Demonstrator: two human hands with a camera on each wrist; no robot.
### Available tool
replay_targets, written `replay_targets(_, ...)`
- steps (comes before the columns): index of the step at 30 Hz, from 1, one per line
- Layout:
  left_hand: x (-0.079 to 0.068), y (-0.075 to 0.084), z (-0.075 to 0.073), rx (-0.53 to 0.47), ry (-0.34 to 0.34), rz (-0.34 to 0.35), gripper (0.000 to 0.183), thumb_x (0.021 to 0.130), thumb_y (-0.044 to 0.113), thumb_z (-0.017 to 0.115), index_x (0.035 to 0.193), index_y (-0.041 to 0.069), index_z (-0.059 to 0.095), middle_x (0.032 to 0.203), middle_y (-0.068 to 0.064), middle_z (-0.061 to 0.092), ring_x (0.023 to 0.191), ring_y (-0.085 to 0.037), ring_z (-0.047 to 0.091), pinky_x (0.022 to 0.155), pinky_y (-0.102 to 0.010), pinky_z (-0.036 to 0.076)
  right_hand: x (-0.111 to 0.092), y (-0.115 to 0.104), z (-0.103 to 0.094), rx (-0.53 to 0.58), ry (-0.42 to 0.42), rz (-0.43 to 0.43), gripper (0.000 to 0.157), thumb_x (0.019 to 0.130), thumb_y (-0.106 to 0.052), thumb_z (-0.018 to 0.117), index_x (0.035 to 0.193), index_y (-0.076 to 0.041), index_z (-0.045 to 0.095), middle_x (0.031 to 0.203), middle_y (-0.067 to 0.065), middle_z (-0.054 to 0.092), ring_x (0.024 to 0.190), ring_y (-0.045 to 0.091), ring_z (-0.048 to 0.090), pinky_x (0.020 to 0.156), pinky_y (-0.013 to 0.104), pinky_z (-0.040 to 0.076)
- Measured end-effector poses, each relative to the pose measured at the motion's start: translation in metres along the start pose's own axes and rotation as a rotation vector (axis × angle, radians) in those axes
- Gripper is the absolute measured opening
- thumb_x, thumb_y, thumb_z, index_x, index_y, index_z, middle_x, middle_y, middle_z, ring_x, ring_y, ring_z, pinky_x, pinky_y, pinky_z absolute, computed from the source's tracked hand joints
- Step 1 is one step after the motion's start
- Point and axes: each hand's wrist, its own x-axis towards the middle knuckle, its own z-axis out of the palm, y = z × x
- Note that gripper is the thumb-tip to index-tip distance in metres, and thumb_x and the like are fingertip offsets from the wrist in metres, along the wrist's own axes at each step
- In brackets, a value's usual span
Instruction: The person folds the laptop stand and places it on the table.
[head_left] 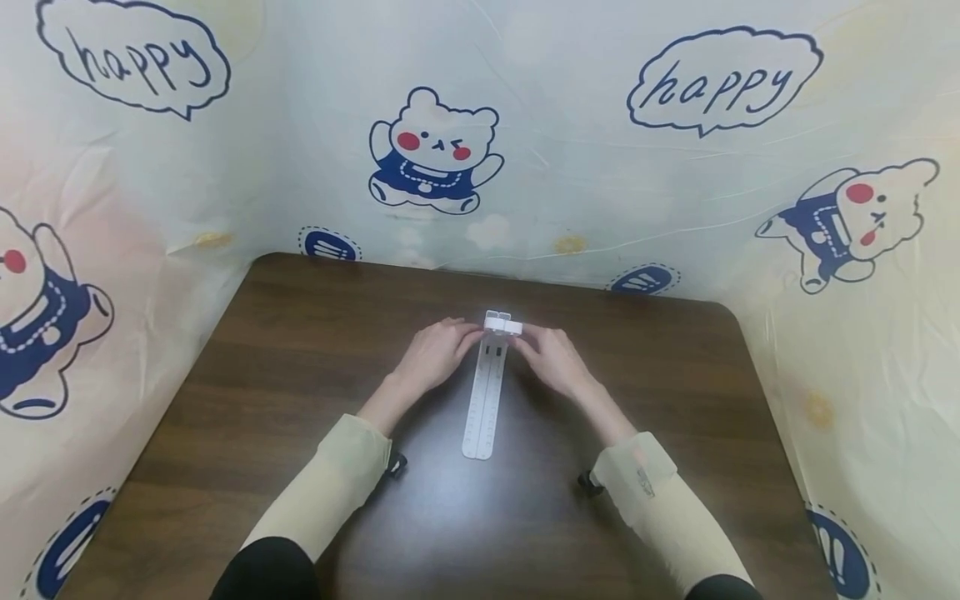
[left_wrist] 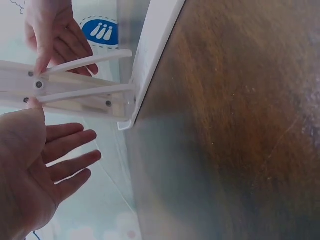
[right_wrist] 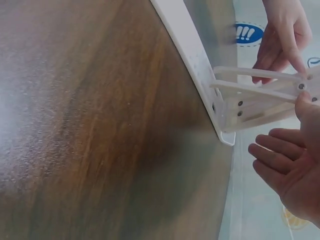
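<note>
A white plastic folding stand [head_left: 482, 408] has its long, flat, slotted base lying on the table. From the base's far end rises an upright part with small screws, joined by two slim struts [left_wrist: 90, 92]. On the left side my left hand [head_left: 438, 354] touches the upright near a screw with its thumb tip, the other fingers stretched out beside it. Opposite, my right hand [head_left: 557, 358] touches the same part with its thumb, and its fingers [right_wrist: 275, 155] are extended and apart from the stand. Neither hand curls round it.
The brown wooden table [head_left: 315, 375] carries the stand near its far middle. A pale fabric backdrop [head_left: 555, 167] with bear figures and "happy" bubbles surrounds the far edge and both sides. Dark wrist devices [head_left: 396, 463] sit under the light cuffs.
</note>
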Motion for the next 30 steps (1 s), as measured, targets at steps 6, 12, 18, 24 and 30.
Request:
replay_targets(6, -0.004, 0.004, 0.001, -0.087, -0.03, -0.022, 0.035, 0.116, 0.03, 0.057, 0.13, 0.007, 0.08, 0.118, -0.014, 0.084, 0.104, -0.03, 0.081, 0.099, -0.05, 0.065, -0.005, -0.002, 0.002, -0.026, 0.045, -0.021, 0.034, 0.111, -0.029, 0.067, 0.132, -0.005, 0.078, 0.13, 0.017, 0.081, 0.118, 0.033, 0.08, 0.108, 0.052, 0.063)
replay_targets(12, -0.005, 0.004, 0.004, -0.248, -0.068, -0.041, 0.038, 0.118, 0.027, 0.052, 0.125, 0.001, 0.08, 0.07, -0.007, 0.065, 0.062, -0.016, 0.055, 0.072, -0.036, 0.057, -0.004, -0.006, 0.007, 0.038, 0.041, -0.089, 0.024, 0.11, -0.018, 0.067, 0.12, -0.003, 0.083, 0.118, 0.016, 0.085, 0.094, 0.029, 0.081, 0.092, 0.046, 0.067)
replay_targets(18, -0.004, 0.0, 0.005, -0.322, -0.074, -0.051, 0.041, 0.118, 0.028, 0.051, 0.122, -0.001, 0.081, 0.061, 0.004, 0.043, 0.055, -0.011, 0.038, 0.058, -0.028, 0.04, -0.002, -0.004, 0.01, 0.057, 0.055, -0.105, 0.022, 0.11, -0.015, 0.068, 0.115, -0.002, 0.084, 0.111, 0.016, 0.085, 0.084, 0.022, 0.075, 0.083, 0.041, 0.064)
replay_targets(24, -0.006, -0.003, 0.001, -0.349, -0.087, -0.033, 0.039, 0.118, 0.027, 0.053, 0.119, 0.0, 0.081, 0.063, 0.004, 0.044, 0.056, -0.011, 0.039, 0.058, -0.028, 0.039, -0.004, -0.001, 0.008, 0.111, 0.022, -0.079, 0.021, 0.109, -0.013, 0.068, 0.121, -0.003, 0.083, 0.122, 0.017, 0.084, 0.105, 0.03, 0.081, 0.099, 0.048, 0.066)
replay_targets(30, -0.007, -0.004, -0.001, -0.393, -0.105, -0.015, 0.033, 0.115, 0.023, 0.058, 0.117, 0.0, 0.081, 0.073, -0.009, 0.064, 0.06, -0.011, 0.044, 0.06, -0.026, 0.041, -0.005, -0.002, 0.005, 0.182, -0.011, -0.058, 0.022, 0.107, -0.009, 0.071, 0.123, 0.0, 0.081, 0.126, 0.018, 0.082, 0.123, 0.037, 0.078, 0.112, 0.054, 0.061)
